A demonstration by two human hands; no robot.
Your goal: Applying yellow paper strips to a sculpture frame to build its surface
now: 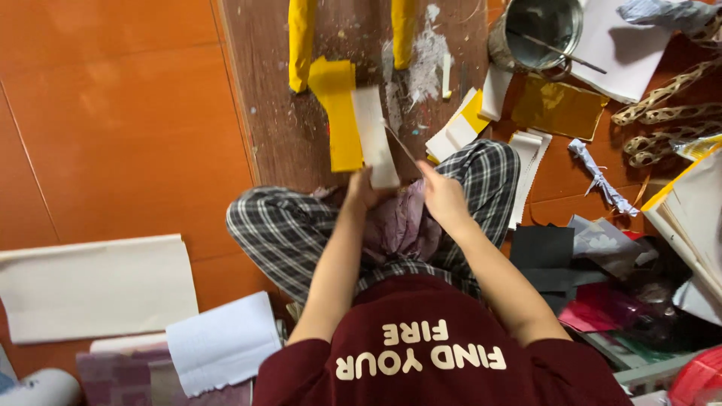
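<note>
Orange tiled floor (113, 113), with a worn brown wooden board (286, 120) streaked with white paste lying on it. The person sits cross-legged in checked trousers, knees against the board's near edge.

Left hand (359, 189) is closed around the lower end of a narrow white paper strip (374, 135), held upright over the board. A yellow paper strip (340, 120) sits just beside it on the left, touching or overlapping; I can't tell if the hand grips that one too.

Right hand (444, 197) pinches a thin stick (398, 143) between fingertips, tip angled up against the white strip's right edge.

Two yellow rolled tubes (301, 41) lie at the board's far end. A small stack of white and yellow paper pieces (459, 128) sits at the board's right edge. A round metal tin (543, 30) with a stick across it stands further right, next to a gold foil sheet (558, 107). Large white paper sheets (90, 286) lie on the floor to the left; dark and red paper scraps (587, 286) are piled to the right.
</note>
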